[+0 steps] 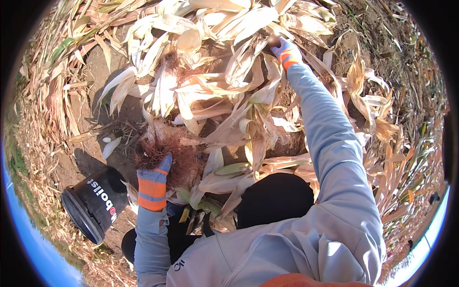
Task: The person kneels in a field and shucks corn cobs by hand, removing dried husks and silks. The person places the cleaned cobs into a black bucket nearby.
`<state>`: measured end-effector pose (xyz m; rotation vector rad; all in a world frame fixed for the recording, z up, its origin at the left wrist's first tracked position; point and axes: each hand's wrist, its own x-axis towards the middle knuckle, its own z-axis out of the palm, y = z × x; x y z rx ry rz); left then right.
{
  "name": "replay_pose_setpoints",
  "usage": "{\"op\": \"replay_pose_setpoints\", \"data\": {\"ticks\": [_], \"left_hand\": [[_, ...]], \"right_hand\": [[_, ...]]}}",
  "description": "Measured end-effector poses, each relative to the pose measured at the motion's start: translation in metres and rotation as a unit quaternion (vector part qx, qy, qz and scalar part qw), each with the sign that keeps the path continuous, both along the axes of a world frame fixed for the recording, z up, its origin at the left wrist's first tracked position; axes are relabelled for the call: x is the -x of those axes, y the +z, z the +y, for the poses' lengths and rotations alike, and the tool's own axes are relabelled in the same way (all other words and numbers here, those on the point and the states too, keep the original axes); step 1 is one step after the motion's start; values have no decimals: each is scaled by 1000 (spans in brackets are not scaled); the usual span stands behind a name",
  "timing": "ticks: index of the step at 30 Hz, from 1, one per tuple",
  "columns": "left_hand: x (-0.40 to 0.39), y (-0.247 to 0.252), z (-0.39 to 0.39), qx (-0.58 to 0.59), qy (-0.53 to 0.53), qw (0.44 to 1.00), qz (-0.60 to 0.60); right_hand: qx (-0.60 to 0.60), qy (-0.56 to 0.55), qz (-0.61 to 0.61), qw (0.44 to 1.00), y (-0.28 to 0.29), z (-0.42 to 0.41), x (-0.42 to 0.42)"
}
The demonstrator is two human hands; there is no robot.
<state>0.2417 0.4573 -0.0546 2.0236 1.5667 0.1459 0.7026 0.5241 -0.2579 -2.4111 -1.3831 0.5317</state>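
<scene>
My left hand (155, 181), in a grey and orange striped knit glove, is closed on a bundle of reddish-brown corn silk (175, 152) at the lower left, above the black bucket. My right hand (287, 52), gloved alike, reaches far forward to the upper right. Its fingers are at a small round brown thing (273, 40) whose kind is blurred, among dry corn husks (247, 61); whether they grip it I cannot tell. Pale husks lie spread between my two hands, with more corn silk (186, 71) among them.
A black plastic bucket (107, 195) with white lettering lies tilted on the soil at the left. Near it is a cut stalk stub (115, 135). Dry corn leaves (61, 104) cover the ground at the left, and more husks (358, 86) lie right of my right arm. My dark-clad knee (276, 199) is below.
</scene>
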Motion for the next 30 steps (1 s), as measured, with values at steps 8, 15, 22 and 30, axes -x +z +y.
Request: {"op": "replay_pose_setpoints", "data": {"ticks": [8, 15, 22, 30], "left_hand": [[-5, 4, -6, 28, 78, 992, -91], [-9, 5, -4, 18, 96, 994, -44], [-7, 8, -13, 75, 153, 983, -72], [41, -21, -19, -22, -28, 952, 303]], "right_hand": [[29, -34, 173, 984, 42, -45, -72], [-59, -23, 563, 824, 99, -66, -79], [-78, -119, -21, 990, 16, 31, -133], [120, 26, -51, 991, 0, 59, -113]]}}
